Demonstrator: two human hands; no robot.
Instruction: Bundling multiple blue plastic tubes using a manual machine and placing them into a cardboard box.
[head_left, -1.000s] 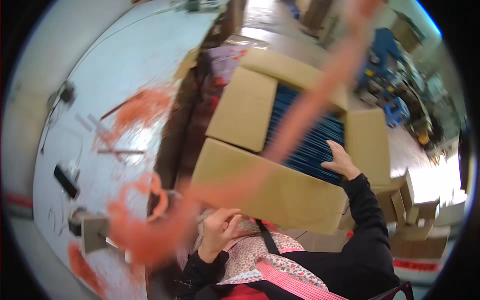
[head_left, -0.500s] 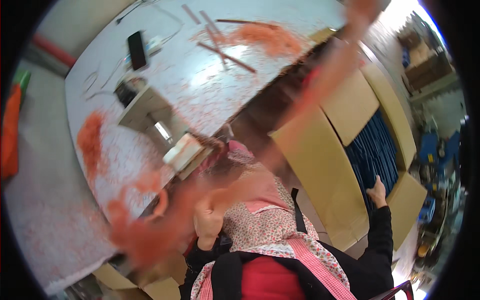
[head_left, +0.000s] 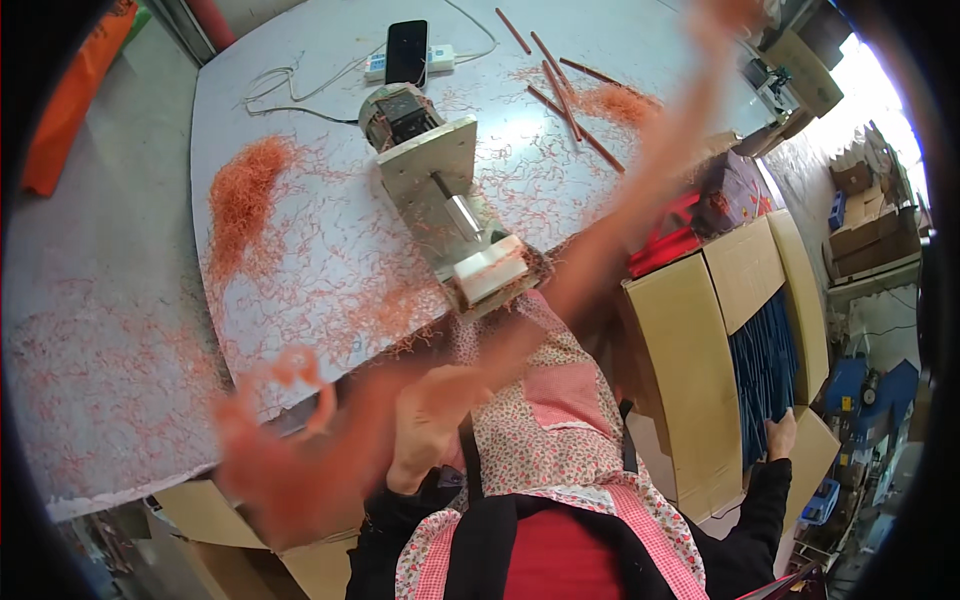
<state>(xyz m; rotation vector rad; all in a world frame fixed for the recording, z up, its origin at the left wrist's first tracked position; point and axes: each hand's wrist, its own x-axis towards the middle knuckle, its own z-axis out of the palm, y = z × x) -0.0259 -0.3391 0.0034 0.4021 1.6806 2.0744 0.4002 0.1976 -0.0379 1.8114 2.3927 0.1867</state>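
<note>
In front of my body, my left hand [head_left: 435,425] is closed in a fist near the apron. A blurred reddish strand [head_left: 590,260] crosses the picture very close to the camera and covers part of that hand, so what it grips cannot be made out. On the right, my right hand [head_left: 782,436] reaches into an open cardboard box [head_left: 690,390], its fingers curled at the near end of a bundle of dark blue sticks [head_left: 765,350]. A small motor-driven machine [head_left: 425,170] with a metal spindle and a white block stands on the table between the hands.
Reddish shavings cover much of the white table [head_left: 330,200], with a heap [head_left: 245,200] on its left. Several brown sticks [head_left: 575,115] lie at the back. A phone [head_left: 407,52] rests by a power strip with cables. Another cardboard box [head_left: 210,510] stands below the table edge.
The view has turned, so the table, machine and phone appear farther right and higher. My right hand stays at the dark blue sticks. The left hand has barely moved before my body.
</note>
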